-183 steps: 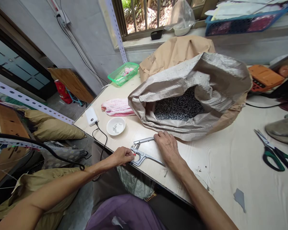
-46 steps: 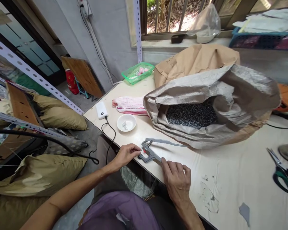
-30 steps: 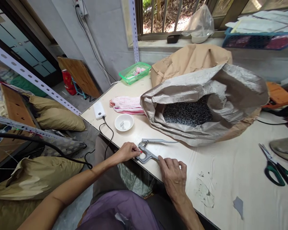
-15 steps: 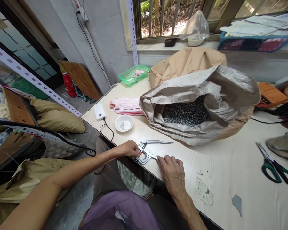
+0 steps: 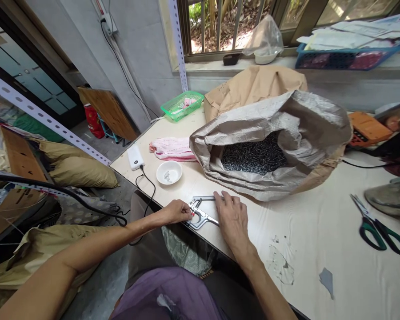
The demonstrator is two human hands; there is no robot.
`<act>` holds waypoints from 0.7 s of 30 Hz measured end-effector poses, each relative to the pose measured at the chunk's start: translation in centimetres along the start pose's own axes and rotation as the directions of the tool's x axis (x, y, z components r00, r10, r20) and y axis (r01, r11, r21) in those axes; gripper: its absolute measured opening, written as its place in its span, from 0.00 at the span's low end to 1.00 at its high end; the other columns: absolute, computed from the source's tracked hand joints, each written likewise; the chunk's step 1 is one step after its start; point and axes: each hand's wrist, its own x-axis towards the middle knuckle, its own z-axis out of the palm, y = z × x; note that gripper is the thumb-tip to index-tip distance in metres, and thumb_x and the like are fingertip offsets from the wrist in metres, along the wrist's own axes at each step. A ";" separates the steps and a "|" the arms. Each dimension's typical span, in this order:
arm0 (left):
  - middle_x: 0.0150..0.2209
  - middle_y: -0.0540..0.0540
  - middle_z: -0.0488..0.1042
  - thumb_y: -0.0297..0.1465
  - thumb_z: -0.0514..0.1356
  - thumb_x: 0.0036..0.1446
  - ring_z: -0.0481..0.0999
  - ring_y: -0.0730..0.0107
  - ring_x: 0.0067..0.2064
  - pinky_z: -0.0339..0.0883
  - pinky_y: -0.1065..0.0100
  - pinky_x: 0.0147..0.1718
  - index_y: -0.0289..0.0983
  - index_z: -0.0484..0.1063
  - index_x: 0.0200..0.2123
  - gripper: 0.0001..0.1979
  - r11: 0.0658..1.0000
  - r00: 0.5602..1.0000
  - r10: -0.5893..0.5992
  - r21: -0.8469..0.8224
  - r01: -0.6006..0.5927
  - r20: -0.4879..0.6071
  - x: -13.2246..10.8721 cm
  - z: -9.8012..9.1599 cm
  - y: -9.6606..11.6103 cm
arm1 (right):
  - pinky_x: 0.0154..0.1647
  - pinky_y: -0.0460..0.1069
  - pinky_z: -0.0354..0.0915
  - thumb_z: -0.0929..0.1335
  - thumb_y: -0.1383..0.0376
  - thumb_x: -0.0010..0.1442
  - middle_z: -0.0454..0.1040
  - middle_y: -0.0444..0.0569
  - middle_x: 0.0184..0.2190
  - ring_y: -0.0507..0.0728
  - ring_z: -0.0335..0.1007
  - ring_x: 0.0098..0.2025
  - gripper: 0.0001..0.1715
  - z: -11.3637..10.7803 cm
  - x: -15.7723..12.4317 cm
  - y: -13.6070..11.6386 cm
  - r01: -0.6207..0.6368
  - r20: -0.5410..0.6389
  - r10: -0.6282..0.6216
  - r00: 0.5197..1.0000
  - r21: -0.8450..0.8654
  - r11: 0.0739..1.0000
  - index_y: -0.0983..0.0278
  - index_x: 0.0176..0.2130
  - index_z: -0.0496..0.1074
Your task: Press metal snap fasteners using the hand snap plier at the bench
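A silver pair of spring-loaded pliers (image 5: 200,218) with two long handles and a rounded, looped jaw lies at the table's front edge. My right hand (image 5: 232,220) has its fingers curled over the upper handle, with the lower handle running under the palm; the handles stand apart. At the jaw, my left hand (image 5: 176,211) is closed in a pinch. A tiny red spot shows by its fingertips, but what it holds is too small to make out. Behind the pliers, a white bowl (image 5: 169,172) contains several small, clear or silvery pieces.
An open woven sack (image 5: 306,133) of small dark metal pieces stands behind the hands. Left of it are a pink cloth (image 5: 173,148), a white power bank (image 5: 135,157) with a black cable, and a green basket (image 5: 182,106). Scissors (image 5: 380,229) lie at right.
My right hand has moved up, its fingers now over the upper handle instead of only by the lower one. My left hand stays at the jaw. The view has shifted slightly.
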 end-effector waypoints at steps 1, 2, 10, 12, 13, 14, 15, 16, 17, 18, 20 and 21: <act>0.21 0.53 0.66 0.34 0.57 0.46 0.62 0.76 0.26 0.53 0.75 0.25 0.31 0.73 0.25 0.10 1.000 1.000 0.005 0.009 -0.005 -0.015 0.0 0.1 -0.1 | 0.37 0.52 0.52 0.59 0.73 0.59 0.70 0.54 0.44 0.58 0.59 0.41 0.19 0.1 0.7 0.4 0.003 0.031 -0.002 1.000 -0.020 1.000 0.63 0.47 0.70; 0.20 0.53 0.66 0.34 0.57 0.47 0.62 0.76 0.25 0.52 0.75 0.25 0.31 0.72 0.24 0.10 1.000 1.000 0.009 0.015 -0.009 -0.021 0.0 0.2 -0.2 | 0.36 0.52 0.51 0.59 0.74 0.59 0.71 0.54 0.41 0.58 0.59 0.39 0.17 0.1 1.3 0.8 0.012 0.060 -0.010 0.998 -0.030 0.999 0.63 0.42 0.71; 0.19 0.54 0.63 0.34 0.58 0.43 0.61 0.75 0.25 0.51 0.74 0.24 0.32 0.70 0.23 0.10 0.998 0.998 -0.052 -0.019 0.053 0.021 0.3 0.2 -0.5 | 0.36 0.50 0.53 0.56 0.74 0.61 0.70 0.51 0.34 0.55 0.59 0.36 0.17 1.4 3.5 1.3 0.037 0.117 -0.037 0.992 -0.001 0.999 0.63 0.35 0.71; 0.19 0.54 0.64 0.34 0.57 0.43 0.62 0.74 0.25 0.52 0.74 0.24 0.32 0.71 0.23 0.09 0.997 0.997 -0.074 -0.024 0.074 0.005 0.3 0.2 -0.5 | 0.36 0.49 0.54 0.57 0.72 0.62 0.70 0.51 0.35 0.55 0.59 0.37 0.15 1.3 3.2 1.4 0.024 0.119 -0.026 0.993 0.013 1.000 0.64 0.35 0.71; 0.19 0.54 0.64 0.34 0.57 0.43 0.63 0.74 0.26 0.52 0.74 0.24 0.32 0.71 0.24 0.09 0.996 0.996 -0.086 -0.027 0.086 -0.004 0.3 0.2 -0.4 | 0.36 0.49 0.54 0.58 0.70 0.62 0.71 0.51 0.36 0.55 0.60 0.38 0.14 1.1 3.0 1.5 0.022 0.120 -0.024 0.992 0.021 1.000 0.64 0.36 0.71; 0.20 0.54 0.65 0.34 0.57 0.42 0.63 0.74 0.26 0.52 0.74 0.24 0.32 0.71 0.24 0.09 0.995 0.995 -0.098 -0.030 0.097 -0.011 0.3 0.2 -0.4 | 0.37 0.50 0.54 0.60 0.67 0.62 0.71 0.51 0.36 0.56 0.60 0.39 0.12 0.9 2.8 1.6 0.024 0.123 -0.027 0.992 0.030 0.999 0.63 0.37 0.71; 0.20 0.54 0.65 0.33 0.58 0.42 0.63 0.74 0.26 0.52 0.74 0.24 0.32 0.71 0.24 0.09 0.994 0.994 -0.107 -0.031 0.107 -0.015 0.2 0.2 -0.3 | 0.38 0.50 0.55 0.61 0.63 0.61 0.71 0.52 0.38 0.57 0.60 0.40 0.12 0.7 2.5 1.8 0.027 0.127 -0.031 0.991 0.038 0.999 0.63 0.40 0.71; 0.19 0.54 0.64 0.34 0.58 0.42 0.63 0.74 0.26 0.52 0.74 0.24 0.32 0.71 0.24 0.09 0.993 0.993 -0.116 -0.031 0.115 -0.017 0.2 0.2 -0.2 | 0.40 0.52 0.55 0.63 0.59 0.60 0.71 0.53 0.41 0.58 0.61 0.42 0.15 0.6 2.2 2.1 0.031 0.130 -0.036 0.991 0.044 0.999 0.63 0.44 0.70; 0.19 0.54 0.64 0.34 0.58 0.43 0.63 0.74 0.26 0.52 0.74 0.24 0.32 0.71 0.23 0.09 0.992 0.993 -0.120 -0.030 0.120 -0.017 0.1 0.2 -0.1 | 0.42 0.53 0.55 0.64 0.54 0.58 0.71 0.54 0.44 0.60 0.60 0.46 0.22 0.5 1.8 2.4 0.035 0.135 -0.041 0.990 0.048 0.998 0.63 0.48 0.69; 0.19 0.54 0.64 0.34 0.58 0.43 0.63 0.74 0.26 0.52 0.74 0.24 0.32 0.71 0.23 0.09 0.992 0.993 -0.120 -0.030 0.119 -0.015 0.1 0.2 0.0 | 0.45 0.55 0.55 0.65 0.49 0.55 0.69 0.56 0.48 0.63 0.59 0.50 0.30 0.5 1.4 2.7 0.041 0.142 -0.047 0.989 0.050 0.998 0.64 0.52 0.66; 0.19 0.53 0.65 0.34 0.58 0.43 0.63 0.74 0.26 0.53 0.74 0.24 0.32 0.72 0.23 0.10 0.994 0.994 -0.109 -0.034 0.108 -0.011 -0.1 0.1 0.1 | 0.50 0.60 0.53 0.66 0.41 0.49 0.64 0.60 0.55 0.68 0.53 0.57 0.46 0.8 0.4 3.4 0.056 0.175 -0.064 0.982 0.052 0.997 0.66 0.57 0.60; 0.20 0.53 0.66 0.34 0.58 0.43 0.63 0.74 0.26 0.53 0.74 0.24 0.32 0.72 0.23 0.10 0.994 0.994 -0.104 -0.037 0.104 -0.013 -0.1 0.1 0.2 | 0.51 0.61 0.52 0.66 0.39 0.45 0.61 0.61 0.58 0.69 0.50 0.59 0.52 1.1 -0.1 3.8 0.066 0.200 -0.076 0.977 0.055 0.996 0.66 0.59 0.58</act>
